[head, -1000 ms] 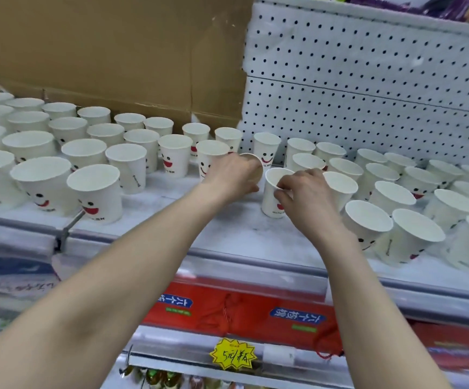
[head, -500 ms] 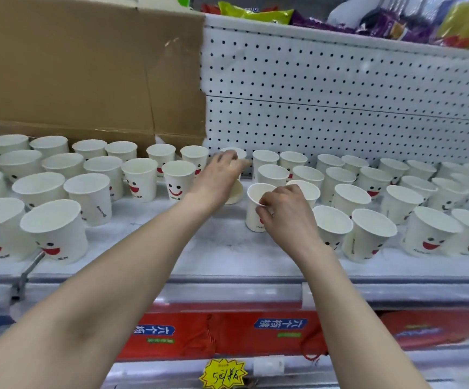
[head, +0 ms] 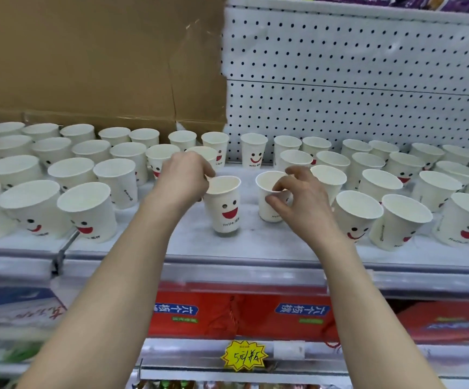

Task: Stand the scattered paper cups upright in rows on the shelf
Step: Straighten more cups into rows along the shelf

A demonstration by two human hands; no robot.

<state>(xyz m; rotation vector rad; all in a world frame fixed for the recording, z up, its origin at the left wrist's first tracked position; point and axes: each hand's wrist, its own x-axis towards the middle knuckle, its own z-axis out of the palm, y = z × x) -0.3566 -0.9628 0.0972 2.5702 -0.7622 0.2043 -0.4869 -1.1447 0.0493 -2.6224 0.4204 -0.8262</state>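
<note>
The shelf is backed by white pegboard, with cardboard at the rear left. Upright paper cups stand in rows on both sides of a central gap.

Change: half a second ago the left hand held the smiley cup tilted near the rear rows. That cup now stands upright at the front of the gap, face outward. The left fingers are curled on its rim, pinching it. The right hand pinches the near rim of the second cup between thumb and forefinger, as before.

Judgement: the gap is being filled, and both cups await final alignment. Every visible cup interior is empty.
</note>
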